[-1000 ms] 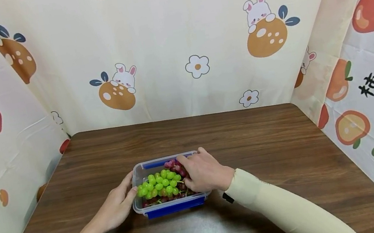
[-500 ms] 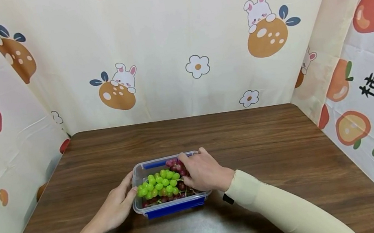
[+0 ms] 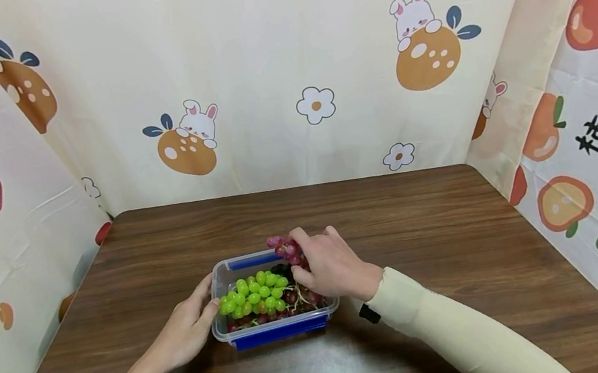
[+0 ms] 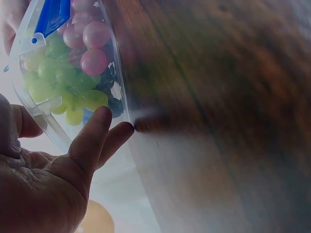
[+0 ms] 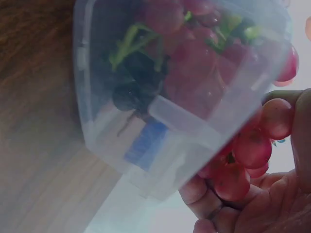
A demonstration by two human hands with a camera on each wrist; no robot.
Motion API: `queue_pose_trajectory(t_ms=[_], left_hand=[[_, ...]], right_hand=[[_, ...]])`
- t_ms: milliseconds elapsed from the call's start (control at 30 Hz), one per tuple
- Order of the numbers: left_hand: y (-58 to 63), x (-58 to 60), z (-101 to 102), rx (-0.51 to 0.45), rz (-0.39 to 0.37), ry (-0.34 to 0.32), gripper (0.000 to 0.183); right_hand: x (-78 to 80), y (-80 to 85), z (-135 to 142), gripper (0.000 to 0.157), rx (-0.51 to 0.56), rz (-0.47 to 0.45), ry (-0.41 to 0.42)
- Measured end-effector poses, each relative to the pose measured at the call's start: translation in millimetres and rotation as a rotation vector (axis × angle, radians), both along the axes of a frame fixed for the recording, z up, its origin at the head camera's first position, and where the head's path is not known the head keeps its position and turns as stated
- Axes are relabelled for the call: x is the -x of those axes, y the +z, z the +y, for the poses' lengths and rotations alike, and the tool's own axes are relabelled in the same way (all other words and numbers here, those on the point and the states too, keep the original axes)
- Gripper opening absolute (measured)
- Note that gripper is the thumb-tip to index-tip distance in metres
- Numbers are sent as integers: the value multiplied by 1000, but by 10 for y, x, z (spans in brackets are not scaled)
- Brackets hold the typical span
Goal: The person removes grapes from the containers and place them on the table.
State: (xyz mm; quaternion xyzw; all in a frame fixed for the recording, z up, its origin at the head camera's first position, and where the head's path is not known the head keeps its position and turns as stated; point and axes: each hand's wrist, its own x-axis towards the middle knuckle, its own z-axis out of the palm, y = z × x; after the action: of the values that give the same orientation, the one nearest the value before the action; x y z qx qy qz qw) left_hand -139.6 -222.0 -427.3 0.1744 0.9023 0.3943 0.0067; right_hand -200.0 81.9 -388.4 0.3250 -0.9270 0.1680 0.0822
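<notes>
A clear plastic box with blue clips sits on the wooden table, holding green grapes and dark red ones. My right hand grips a bunch of red grapes and holds it lifted just above the box's far right rim; the right wrist view shows the red grapes pinched in my fingers beside the box. My left hand rests with straight fingers against the box's left wall, fingertips touching the box.
Patterned cloth walls with fruit and rabbit prints enclose the table on the left, back and right. Bare wood lies all around the box.
My right hand has risen and shifted slightly back, lifting the red grape bunch out of the box above its rim. The left hand and the box have stayed put.
</notes>
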Motion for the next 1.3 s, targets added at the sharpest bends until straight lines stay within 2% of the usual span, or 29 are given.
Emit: queue_pose_trajectory(t_ms=[400,667,1033,1300], left_hand=[[-10,-7,-7,1,-1,2,56],[-14,-7,-3,-3,2,-2,55],[-16,3,-10,3,10,4,55],[-8,-5,-4,0,0,2,56]], right_hand=[[40,181,110,34,108,23,-73],[112,251,223,37,162,58,-136],[240,295,344,38,154,89,-204],[322,240,402,37,145,80,-247]])
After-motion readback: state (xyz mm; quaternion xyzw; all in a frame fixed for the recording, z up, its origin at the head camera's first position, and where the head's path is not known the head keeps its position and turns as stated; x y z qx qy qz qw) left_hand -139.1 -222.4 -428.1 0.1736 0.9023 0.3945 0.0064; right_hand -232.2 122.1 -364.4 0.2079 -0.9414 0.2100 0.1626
